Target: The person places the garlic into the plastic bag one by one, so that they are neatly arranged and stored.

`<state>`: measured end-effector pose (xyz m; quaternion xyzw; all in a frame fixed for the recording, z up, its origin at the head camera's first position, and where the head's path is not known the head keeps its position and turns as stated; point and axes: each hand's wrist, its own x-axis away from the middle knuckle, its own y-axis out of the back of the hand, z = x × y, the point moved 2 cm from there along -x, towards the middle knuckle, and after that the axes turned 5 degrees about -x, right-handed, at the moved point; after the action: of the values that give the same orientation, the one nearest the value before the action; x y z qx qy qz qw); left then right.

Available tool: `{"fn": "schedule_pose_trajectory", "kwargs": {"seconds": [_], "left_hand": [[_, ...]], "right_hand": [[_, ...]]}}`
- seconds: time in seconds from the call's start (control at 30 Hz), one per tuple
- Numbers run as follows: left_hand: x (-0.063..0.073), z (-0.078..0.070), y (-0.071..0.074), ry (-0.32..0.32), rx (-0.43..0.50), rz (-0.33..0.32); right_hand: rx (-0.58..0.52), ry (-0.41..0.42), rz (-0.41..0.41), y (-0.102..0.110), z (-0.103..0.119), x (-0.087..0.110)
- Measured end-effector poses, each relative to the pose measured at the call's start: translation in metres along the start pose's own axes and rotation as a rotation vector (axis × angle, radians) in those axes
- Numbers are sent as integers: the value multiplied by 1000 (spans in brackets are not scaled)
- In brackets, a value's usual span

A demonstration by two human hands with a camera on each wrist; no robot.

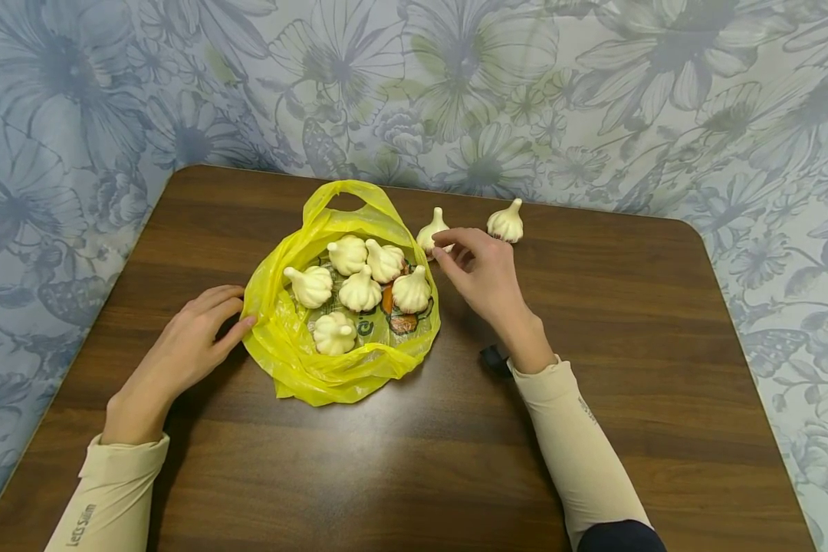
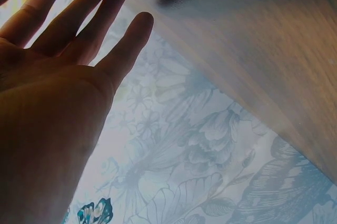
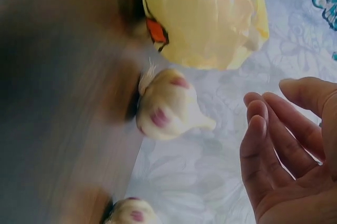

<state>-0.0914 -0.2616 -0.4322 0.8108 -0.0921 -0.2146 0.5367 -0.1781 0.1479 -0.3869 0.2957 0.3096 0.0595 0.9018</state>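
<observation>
Slack right fingers (image 3: 254, 150) (empty) hover by garlic (image 3: 169, 105); spread left fingers (image 2: 126, 48) seemingly touch bag (image 1: 345, 383).

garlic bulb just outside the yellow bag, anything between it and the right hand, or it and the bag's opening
Nothing visible between the right hand and that garlic bulb; the right wrist view shows open space. Toward the yellow bag, only its own raised side stands before the opening.

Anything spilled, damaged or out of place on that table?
Nothing looks spilled or damaged. Two garlic bulbs sit on the table outside the yellow bag, with six more inside. Only the bag's near rim looks askew: folded and crumpled.
</observation>
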Motion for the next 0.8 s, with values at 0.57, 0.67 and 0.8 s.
{"fn": "schedule_pose_trajectory", "kwargs": {"seconds": [0.57,0.67,0.8], "left_hand": [[1,1,-1,2,10,-7],[1,2,-1,1,8,-7],[0,2,-1,0,6,-6]], "right_hand": [[46,-265,-269,52,-56,-1],[56,-281,-281,56,-60,0],[59,-295,-301,61,-64,1]]}}
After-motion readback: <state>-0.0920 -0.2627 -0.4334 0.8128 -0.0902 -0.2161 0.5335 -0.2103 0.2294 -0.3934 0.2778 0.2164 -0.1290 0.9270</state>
